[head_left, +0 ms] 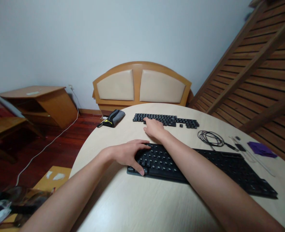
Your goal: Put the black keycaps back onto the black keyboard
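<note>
A long black keyboard (pixel 166 166) lies across the table, with rows of bare key posts showing and a few keycaps at its left front corner. My left hand (pixel 130 153) rests spread over its left end, thumb on the front corner and index finger near the back edge. My right hand (pixel 154 128) reaches across the keyboard to loose black keycaps (pixel 166 120), laid out in rows behind it. Its index finger touches the keycaps left of the middle, with the thumb apart below. One single keycap (pixel 181 125) sits in front of the rows.
A coiled black cable (pixel 211 138), a purple cloth (pixel 262 149) and a thin pale stick (pixel 260 162) lie at right on the round table (pixel 137 206). A grey and black pouch (pixel 113 118) lies at far left. Behind stands a headboard (pixel 142 66); slatted wood leans right.
</note>
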The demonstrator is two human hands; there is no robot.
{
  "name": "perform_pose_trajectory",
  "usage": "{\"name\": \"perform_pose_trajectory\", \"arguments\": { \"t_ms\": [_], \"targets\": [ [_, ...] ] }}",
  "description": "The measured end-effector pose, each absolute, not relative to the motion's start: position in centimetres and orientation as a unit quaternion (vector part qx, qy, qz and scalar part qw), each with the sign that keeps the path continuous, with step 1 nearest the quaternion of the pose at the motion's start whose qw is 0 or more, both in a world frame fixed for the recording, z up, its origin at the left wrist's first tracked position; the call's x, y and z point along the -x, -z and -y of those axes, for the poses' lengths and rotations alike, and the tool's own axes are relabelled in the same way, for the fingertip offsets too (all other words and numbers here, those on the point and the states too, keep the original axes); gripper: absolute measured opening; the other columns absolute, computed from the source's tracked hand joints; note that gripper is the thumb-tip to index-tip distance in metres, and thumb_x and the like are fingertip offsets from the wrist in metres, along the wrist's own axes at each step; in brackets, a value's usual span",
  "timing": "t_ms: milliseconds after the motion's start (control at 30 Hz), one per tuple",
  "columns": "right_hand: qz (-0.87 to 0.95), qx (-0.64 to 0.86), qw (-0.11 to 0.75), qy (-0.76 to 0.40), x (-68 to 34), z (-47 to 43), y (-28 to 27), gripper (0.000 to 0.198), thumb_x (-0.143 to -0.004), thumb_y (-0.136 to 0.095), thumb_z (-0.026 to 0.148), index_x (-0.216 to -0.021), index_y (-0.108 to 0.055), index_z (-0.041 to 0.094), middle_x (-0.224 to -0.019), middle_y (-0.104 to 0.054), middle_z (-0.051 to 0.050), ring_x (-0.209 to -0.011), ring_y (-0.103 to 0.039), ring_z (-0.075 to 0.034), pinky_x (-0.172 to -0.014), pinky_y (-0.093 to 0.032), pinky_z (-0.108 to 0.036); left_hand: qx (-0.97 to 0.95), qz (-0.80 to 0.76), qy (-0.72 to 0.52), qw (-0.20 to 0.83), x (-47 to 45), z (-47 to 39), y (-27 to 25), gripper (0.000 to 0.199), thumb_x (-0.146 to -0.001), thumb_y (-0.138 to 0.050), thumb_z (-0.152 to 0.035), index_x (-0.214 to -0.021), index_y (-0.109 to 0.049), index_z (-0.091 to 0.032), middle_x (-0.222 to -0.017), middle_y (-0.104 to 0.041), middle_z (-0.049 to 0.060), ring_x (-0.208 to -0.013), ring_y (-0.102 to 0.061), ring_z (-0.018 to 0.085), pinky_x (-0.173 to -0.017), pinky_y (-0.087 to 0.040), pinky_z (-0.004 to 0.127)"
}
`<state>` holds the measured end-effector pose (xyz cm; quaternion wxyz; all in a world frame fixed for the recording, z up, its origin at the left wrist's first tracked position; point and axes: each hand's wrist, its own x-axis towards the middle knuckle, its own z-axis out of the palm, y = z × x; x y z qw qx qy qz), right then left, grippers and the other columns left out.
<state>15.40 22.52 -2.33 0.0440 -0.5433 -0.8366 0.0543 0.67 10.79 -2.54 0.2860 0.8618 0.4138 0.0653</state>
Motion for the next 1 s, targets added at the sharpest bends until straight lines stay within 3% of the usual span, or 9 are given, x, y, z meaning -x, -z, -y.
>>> {"name": "perform_pose_trajectory", "arguments": {
  "t_ms": [267,533,700,1000],
  "targets": [
    [0.827,0.559,0.043,-0.050,-14.4,-23.3,3.6,0.038,-0.093,-0.050,0.018,-0.129,-0.061,0.015,-0.125,-0.068,-0.019,-0.114,-0.066,-0.030,-0.091,-0.050,-0.039,-0.863,-0.406,-0.082,0.288,-0.7,-10.7,2.5,0.097,-0.063,-0.088,-0.055,-0.144,-0.051,-0.017,-0.158,-0.038,0.018,-0.146,-0.035,0.038,-0.121,-0.028,0.053],
    [0.835,0.546,0.054,-0.040,-15.5,-22.9,3.6,0.033,-0.095,-0.047,0.016,-0.124,-0.064,0.020,-0.123,-0.070,-0.015,-0.114,-0.066,-0.028,-0.091,-0.050,-0.038,-0.868,-0.398,-0.099,0.280,-0.7,-10.8,2.7,0.094,-0.062,-0.090,-0.053,-0.142,-0.054,-0.019,-0.157,-0.039,0.018,-0.143,-0.039,0.039,-0.119,-0.030,0.055],
    [0.834,0.547,0.068,-0.032,-15.7,-22.8,3.6,0.041,-0.095,-0.048,0.017,-0.135,-0.057,0.020,-0.124,-0.070,-0.016,-0.112,-0.067,-0.029,-0.089,-0.051,-0.039,-0.865,-0.407,-0.086,0.282,-0.7,-10.7,2.6,0.096,-0.062,-0.089,-0.053,-0.143,-0.053,-0.017,-0.158,-0.037,0.019,-0.144,-0.037,0.038,-0.120,-0.029,0.054],
    [0.840,0.538,0.063,-0.046,-16.0,-22.1,3.7,0.032,-0.094,-0.052,0.017,-0.120,-0.070,0.017,-0.121,-0.071,-0.018,-0.113,-0.067,-0.030,-0.091,-0.050,-0.039,-0.860,-0.413,-0.074,0.291,-0.8,-10.6,2.3,0.096,-0.063,-0.090,-0.049,-0.144,-0.052,-0.016,-0.160,-0.035,0.019,-0.146,-0.035,0.037,-0.121,-0.027,0.051]
  ]
}}
